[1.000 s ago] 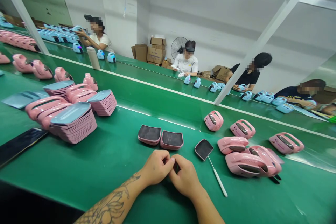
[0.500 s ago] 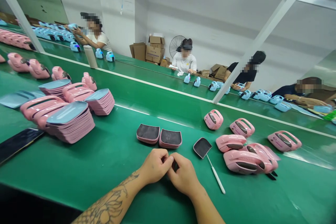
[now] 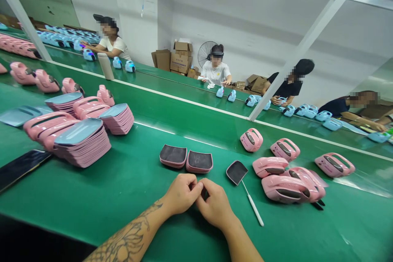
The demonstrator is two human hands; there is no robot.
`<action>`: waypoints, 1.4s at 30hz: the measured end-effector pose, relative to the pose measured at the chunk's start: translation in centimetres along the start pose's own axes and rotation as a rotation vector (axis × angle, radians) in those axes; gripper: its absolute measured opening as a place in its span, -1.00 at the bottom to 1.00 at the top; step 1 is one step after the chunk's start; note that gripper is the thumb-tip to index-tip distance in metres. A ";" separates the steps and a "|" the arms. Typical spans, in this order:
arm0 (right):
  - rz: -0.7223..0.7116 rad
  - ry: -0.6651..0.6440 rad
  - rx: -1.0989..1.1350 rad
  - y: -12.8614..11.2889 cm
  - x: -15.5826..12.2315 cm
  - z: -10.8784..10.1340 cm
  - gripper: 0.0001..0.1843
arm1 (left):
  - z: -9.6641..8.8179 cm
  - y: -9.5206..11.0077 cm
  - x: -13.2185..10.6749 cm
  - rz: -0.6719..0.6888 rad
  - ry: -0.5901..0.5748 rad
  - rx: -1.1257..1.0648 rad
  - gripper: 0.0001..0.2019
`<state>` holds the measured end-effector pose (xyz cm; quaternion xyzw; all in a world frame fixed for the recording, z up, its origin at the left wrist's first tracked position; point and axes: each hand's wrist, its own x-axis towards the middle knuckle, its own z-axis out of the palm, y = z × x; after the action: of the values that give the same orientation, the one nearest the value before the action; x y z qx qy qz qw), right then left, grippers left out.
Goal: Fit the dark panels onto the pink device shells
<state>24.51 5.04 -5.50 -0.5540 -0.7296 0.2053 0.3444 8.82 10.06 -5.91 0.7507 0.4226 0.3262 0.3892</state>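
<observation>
My left hand point(image 3: 181, 193) and my right hand point(image 3: 214, 203) rest together low over the green table, their curled fingers meeting at the thumbs and forefingers. Both are closed, and nothing shows in them; the inner fingers are partly hidden. Just beyond them sit two short stacks of pink pieces with dark tops, a left stack point(image 3: 173, 156) and a right stack point(image 3: 199, 161). To the right lies a similar dark-faced piece point(image 3: 237, 172) beside a white-handled screwdriver point(image 3: 255, 209), whose thin shaft points at it. Neither hand touches these things.
Pink handled housings point(image 3: 284, 188) cluster at the right. Tall stacks of pink plates point(image 3: 82, 147) with blue tops stand at the left, near a dark phone point(image 3: 23, 168). Pink housings point(image 3: 251, 139) also line the belt beyond. Across it, several co-workers sit by blue housings point(image 3: 220, 92).
My hands have stayed still. The pink and blue housings on the belt have shifted slightly right. The co-worker at the far left has lowered a blue housing to the belt.
</observation>
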 end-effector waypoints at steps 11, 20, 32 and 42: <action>0.013 -0.011 0.005 0.2 0.0 0.1 -0.86 | 0.0 -0.1 0.0 -0.007 -0.008 0.001 -0.64; 0.018 -0.026 0.011 0.2 0.2 -0.1 -0.87 | 0.1 -0.1 0.1 -0.004 -0.020 0.015 -0.64; 0.026 -0.033 0.002 0.0 0.0 -0.1 -0.89 | 0.1 -0.1 0.0 -0.002 -0.011 0.037 -0.64; 0.015 -0.023 -0.015 0.2 0.0 0.0 -0.87 | 0.0 0.1 0.0 -0.005 -0.014 0.042 -0.63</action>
<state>24.59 5.14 -5.65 -0.5594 -0.7310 0.2088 0.3304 8.82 10.05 -5.83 0.7598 0.4285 0.3112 0.3773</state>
